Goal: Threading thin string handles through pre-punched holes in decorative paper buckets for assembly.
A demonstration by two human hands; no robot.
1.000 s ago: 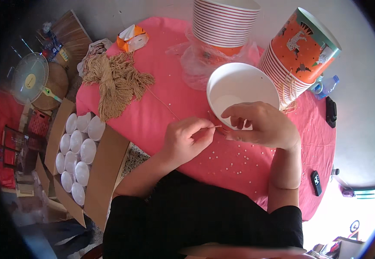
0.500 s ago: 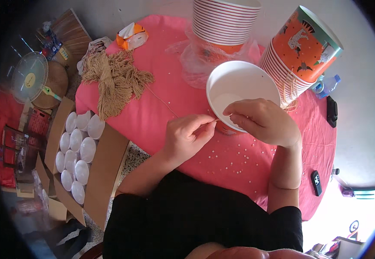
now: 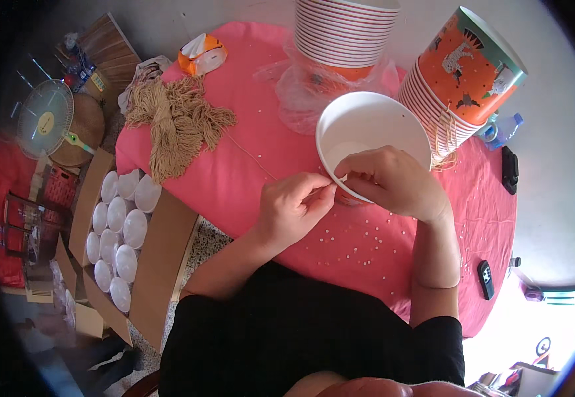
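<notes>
A paper bucket (image 3: 373, 122), white inside and orange outside, stands on the pink-covered table in front of me. My left hand (image 3: 294, 208) is closed in a pinch outside its near left rim, thumb against forefinger, on a thin tan cord. My right hand (image 3: 396, 182) reaches over the near rim with its fingers curled just inside the wall, opposite the left fingertips. A tiny pale end shows at its fingertips, apparently of the same cord. From the left hand a strand (image 3: 251, 155) runs back to a loose bundle of tan cords (image 3: 181, 126).
Two stacks of buckets stand behind, one in clear plastic (image 3: 347, 40), one leaning right with an orange patterned bucket (image 3: 469, 69) on top and cords hanging. Small pale discs (image 3: 367, 241) litter the near cloth. A cardboard box (image 3: 162, 245) of clear cups sits at left.
My right hand has moved slightly left and its fingers have closed in at the inner rim. My left hand has shifted a little right, toward the bucket.
</notes>
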